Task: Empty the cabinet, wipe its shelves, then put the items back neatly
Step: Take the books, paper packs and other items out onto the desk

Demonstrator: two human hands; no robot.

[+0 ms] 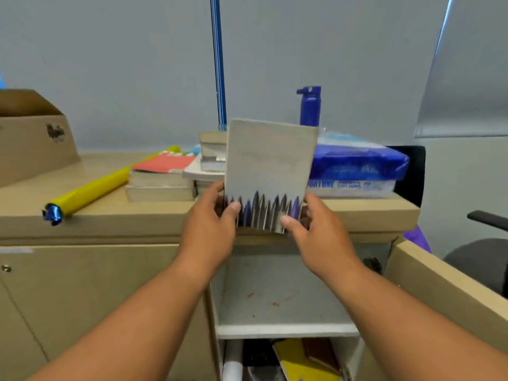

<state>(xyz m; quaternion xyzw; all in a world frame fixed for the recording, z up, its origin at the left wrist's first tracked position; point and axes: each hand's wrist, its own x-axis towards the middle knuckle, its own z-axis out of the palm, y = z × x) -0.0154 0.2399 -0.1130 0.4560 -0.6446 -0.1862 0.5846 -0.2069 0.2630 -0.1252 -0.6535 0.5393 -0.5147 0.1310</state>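
**Both hands on a grey booklet (270, 166) above the open cabinet (96, 298)**

Holding the booklet upright, slightly tilted, front cover toward the camera, its lower edge level with the front lip of the cabinet top (123, 218). Gripping it only along the bottom, where a dark spiked pattern runs across the cover. At the lower left corner, the left hand (211, 229), thumb pressed flat on the front and fingers curled behind. At the lower right corner, the right hand (316, 237), pinching the same way, thumb in front. Rising above both grips, most of the plain grey cover, untouched.

Directly below the hands, the upper shelf (283, 295), pale and marked with a few rusty specks. Beneath it, in the lower compartment (354, 350), a yellow folder (299, 364), a brown flat item (321, 353) lying on the folder, and a white roll (233, 364) standing at the left. Swung out to the right, the cabinet door (439, 284).

Behind the booklet, on the cabinet top:
- stacked books (162, 182), the nearest pile topped by a red cover
- to the right, a blue-wrapped paper ream (357, 163)
- behind that, upright, a blue bottle (310, 105)
- lying diagonally at the left, a yellow roll (110, 185), its blue foil end past the front lip
- at the far left, a cardboard box (30, 136)

At the right edge, part of an office chair (478, 257).
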